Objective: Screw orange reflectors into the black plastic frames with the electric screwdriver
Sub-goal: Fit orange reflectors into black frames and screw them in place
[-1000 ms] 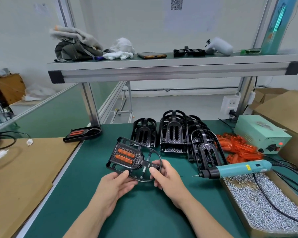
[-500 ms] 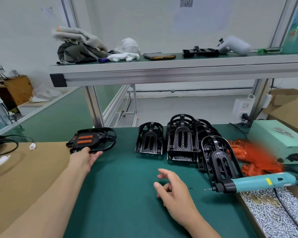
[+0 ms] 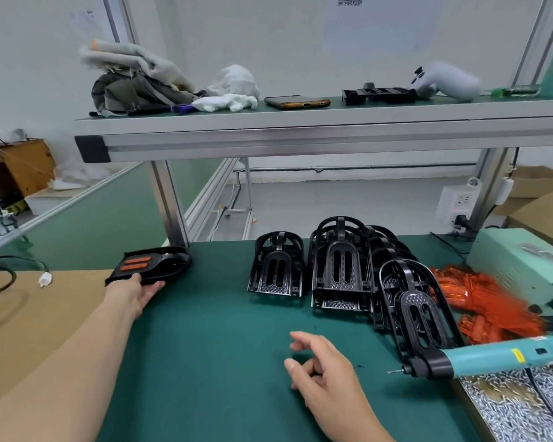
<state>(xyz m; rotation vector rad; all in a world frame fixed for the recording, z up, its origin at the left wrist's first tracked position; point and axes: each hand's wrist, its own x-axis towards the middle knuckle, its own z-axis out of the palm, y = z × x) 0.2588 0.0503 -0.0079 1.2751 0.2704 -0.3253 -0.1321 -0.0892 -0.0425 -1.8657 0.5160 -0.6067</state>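
A green work mat (image 3: 205,362) fills the lower middle of the frame, with one grey shelf (image 3: 300,135) spanning the upper half above it and one brown cardboard sheet (image 3: 29,320) lying at the lower left. Two bare arms reach in from the bottom edge. The left hand (image 3: 134,293), at centre left, lies with its fingers nearly straight against the near edge of the finished frame (image 3: 166,266), touching it without gripping it. The right hand (image 3: 326,374), at lower centre, hovers above the mat with loosely curled fingers and holds nothing. At centre right a nested stack of black frames (image 3: 342,266) stands on the mat; the count in the stack cannot be told. One mint-green power box (image 3: 524,266) sits at the right edge, and one tray of screws (image 3: 517,406) occupies the lower right corner. One leaning frame (image 3: 419,311) tilts against the right side of the stack, and one lone frame (image 3: 276,266) stands upright just left of the stack. A blurred pile of orange reflectors (image 3: 486,301) lies between the leaning frame and the power box, too smeared to count. One electric screwdriver (image 3: 492,357), teal with a black head, rests across the tray's rim at lower right, its bit pointing left, well apart from both hands. The finished frame lies flat beside the shelf post and carries two orange strips (image 3: 134,264) side by side. One phone (image 3: 297,102) lies on the shelf at upper centre.
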